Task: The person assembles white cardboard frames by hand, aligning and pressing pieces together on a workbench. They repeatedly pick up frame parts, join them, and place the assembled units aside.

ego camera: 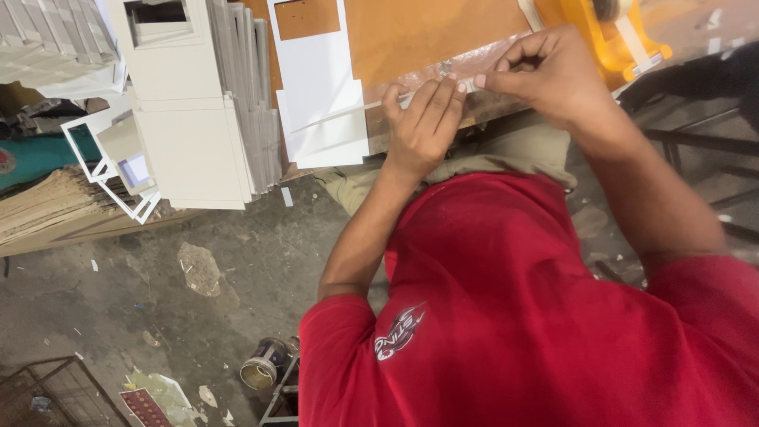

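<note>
My left hand [423, 122] presses a thin white strip [348, 113] against the edge of a brown board [427, 32]. Its fingers lie flat over the strip near the board's shiny worn edge. My right hand [545, 71] pinches the same strip's right end between thumb and fingers, just beside my left fingertips. A white cut sheet [320, 87] lies on the board to the left of my hands. My red shirt fills the lower right.
Stacks of white folded card pieces [186, 103] stand at left, with white frames [103, 170] leaning beside them. A yellow object [613, 35] sits at top right. On the dirty floor lie a small tin [265, 365], a wire rack [55, 391] and scraps.
</note>
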